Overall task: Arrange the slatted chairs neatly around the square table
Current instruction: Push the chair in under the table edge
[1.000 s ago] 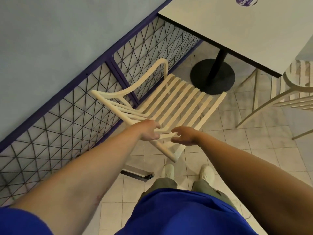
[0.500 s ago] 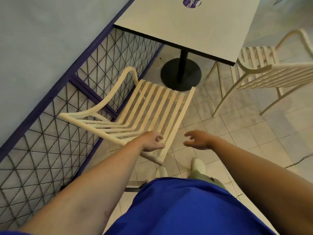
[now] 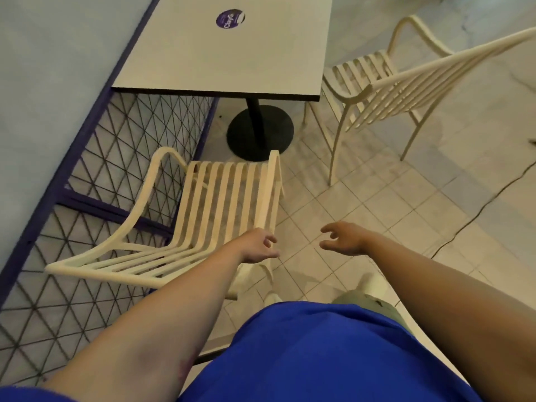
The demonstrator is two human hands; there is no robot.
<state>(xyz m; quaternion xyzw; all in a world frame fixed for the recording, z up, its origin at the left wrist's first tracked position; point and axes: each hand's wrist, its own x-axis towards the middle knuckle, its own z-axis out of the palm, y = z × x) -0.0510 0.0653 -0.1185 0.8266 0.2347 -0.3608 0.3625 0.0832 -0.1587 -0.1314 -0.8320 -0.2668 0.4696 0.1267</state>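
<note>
Head view: my left hand [image 3: 258,249] and right hand [image 3: 342,239] have let go of the near slatted chair [image 3: 220,198], fingers loose, gripping nothing. It now sits squared to the counter [image 3: 232,53], left by the mesh fence [image 3: 121,140]. I judge the right chair [image 3: 359,69] comes next.

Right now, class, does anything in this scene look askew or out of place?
Yes: the far slatted chair, at the square table's right corner, stands at an angle to the table edge, while the near chair faces the table squarely.
</note>
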